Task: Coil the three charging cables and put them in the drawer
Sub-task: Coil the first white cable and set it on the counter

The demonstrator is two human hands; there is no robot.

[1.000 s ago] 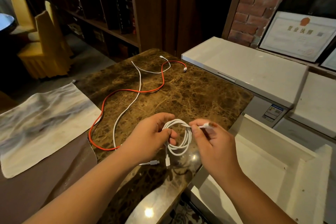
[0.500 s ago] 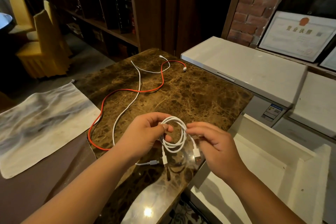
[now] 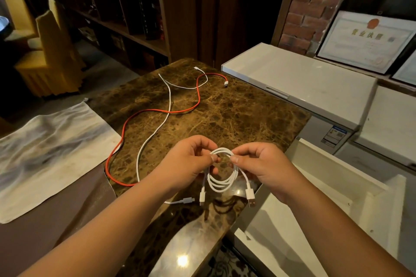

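The coiled white cable (image 3: pixel 221 176) hangs at lower centre over the bench (image 3: pixel 236 119), pinched by left hand (image 3: pixel 191 162) and right hand (image 3: pixel 261 164) — keep loops gathered, plugs tucked, before the drawer (image 3: pixel 337 186) at lower right.

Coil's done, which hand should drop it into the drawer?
Right hand: it already pinches the coiled white cable, and the open drawer lies directly on its side. The left hand would probably have to reach across.

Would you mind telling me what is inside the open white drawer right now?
The white drawer shows only bare pale panels where visible; no cable is in it. The right hand and forearm hide part of its near side, so that part cannot be checked.
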